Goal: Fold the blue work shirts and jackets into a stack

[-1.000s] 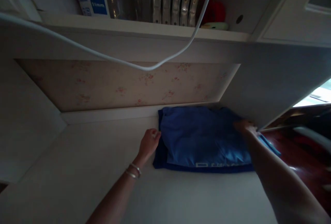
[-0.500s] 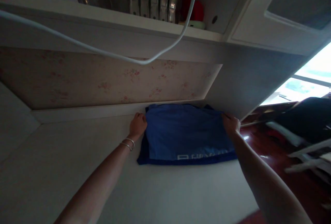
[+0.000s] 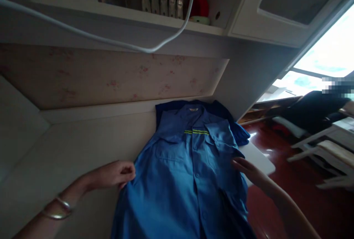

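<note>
A blue button-front work shirt (image 3: 177,172) lies spread face up on a white desk (image 3: 91,143). Its collar points to the wall, and yellow-green stripes cross the chest. The lower part hangs toward me, out of frame. Along the shirt's left edge, my left hand (image 3: 123,172), with a silver bangle at the wrist, is closed on the cloth. My right hand (image 3: 247,169) pinches the opposite side edge, its fingertips partly hidden by fabric. Darker blue clothing (image 3: 231,112) lies beneath the collar and sleeves.
Overhead, a white shelf (image 3: 116,9) holds upright cases, a box and a red item. A white cable (image 3: 110,42) droops in front of it. To the right are a rounded desk corner (image 3: 268,167), reddish floor, a white stool (image 3: 334,154) and a person in dark clothing (image 3: 306,110).
The folded blue shirt has been opened out toward me, so its lettering is hidden and its collar and buttons show. Both hands have come closer to me, and the view has shifted.
</note>
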Motion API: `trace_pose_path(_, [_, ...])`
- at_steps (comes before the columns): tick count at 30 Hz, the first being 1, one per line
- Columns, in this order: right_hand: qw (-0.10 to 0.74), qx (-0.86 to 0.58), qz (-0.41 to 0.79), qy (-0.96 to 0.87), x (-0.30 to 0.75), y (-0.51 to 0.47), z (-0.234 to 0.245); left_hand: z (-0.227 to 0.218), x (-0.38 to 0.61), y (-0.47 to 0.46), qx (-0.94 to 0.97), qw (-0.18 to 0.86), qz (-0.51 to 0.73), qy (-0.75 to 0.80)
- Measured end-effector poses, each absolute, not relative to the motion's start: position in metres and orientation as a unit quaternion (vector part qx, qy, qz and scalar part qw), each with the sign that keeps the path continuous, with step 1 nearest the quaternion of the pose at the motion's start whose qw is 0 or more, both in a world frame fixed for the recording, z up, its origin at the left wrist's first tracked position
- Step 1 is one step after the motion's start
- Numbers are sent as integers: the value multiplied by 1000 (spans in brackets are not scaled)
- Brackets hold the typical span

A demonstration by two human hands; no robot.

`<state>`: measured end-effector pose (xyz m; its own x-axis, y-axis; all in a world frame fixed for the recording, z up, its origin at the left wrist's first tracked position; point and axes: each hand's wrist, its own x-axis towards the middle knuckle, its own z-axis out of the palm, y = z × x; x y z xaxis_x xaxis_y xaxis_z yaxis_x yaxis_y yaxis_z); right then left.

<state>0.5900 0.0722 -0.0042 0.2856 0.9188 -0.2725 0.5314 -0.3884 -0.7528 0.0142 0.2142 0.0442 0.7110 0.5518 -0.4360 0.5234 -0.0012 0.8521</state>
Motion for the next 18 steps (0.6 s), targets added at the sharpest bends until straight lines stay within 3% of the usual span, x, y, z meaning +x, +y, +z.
trace_pose_path(3, [291, -838, 118, -445, 574, 93, -34, 11, 53, 211, 780, 378, 156, 474])
trace_pose_path(6, [225, -869, -11, -440, 557, 122, -33, 0, 106, 224, 800, 209, 249, 505])
trace_pose_path(8, [190, -886, -32, -422, 550, 138, -22, 0, 141, 232, 804, 175, 258, 506])
trace_pose_path(12, [146, -882, 59, -445, 540, 162, -1, 1, 192, 243, 819, 139, 247, 499])
trace_pose_path(18, [392, -799, 85, -448, 510, 189, 7, -6, 179, 270, 774, 152, 225, 572])
